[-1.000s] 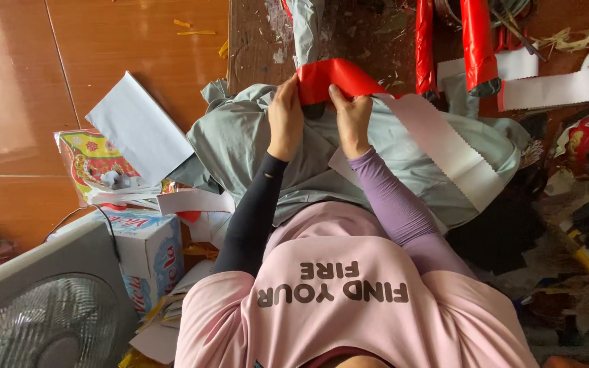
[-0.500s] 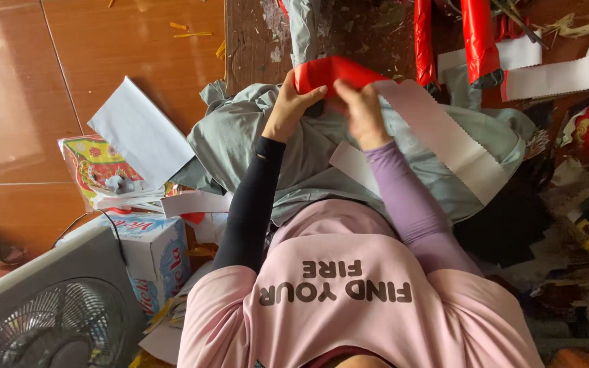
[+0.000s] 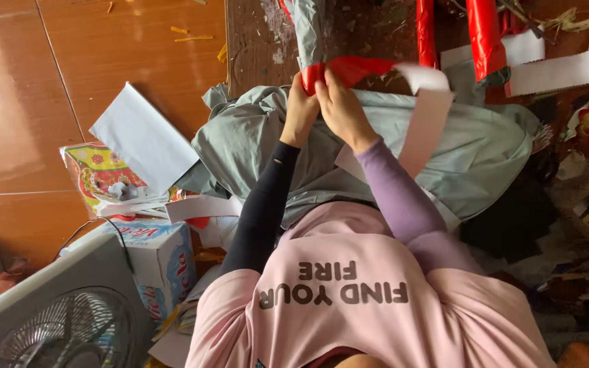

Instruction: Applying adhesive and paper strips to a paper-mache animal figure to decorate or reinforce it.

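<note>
Both hands are pinching a red strip (image 3: pixel 349 68) above the grey cloth (image 3: pixel 472 157): left hand (image 3: pixel 301 109) and right hand (image 3: pixel 342 109) with fingers closed on it, side by side, probably to fold it, its white backing (image 3: pixel 427 123) hanging loose.

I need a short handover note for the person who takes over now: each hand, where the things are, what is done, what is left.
Left hand: pinches the left end of the red paper strip.
Right hand: grips the same strip beside it; hands touch.
Things: strip's white paper backing hangs to the right, over the grey cloth bundle on the lap. Two red rolls lie on the wooden board ahead.
Done: backing looks partly peeled from the red strip.
Left: the end between the hands is not yet separated, as far as I can tell.
</note>
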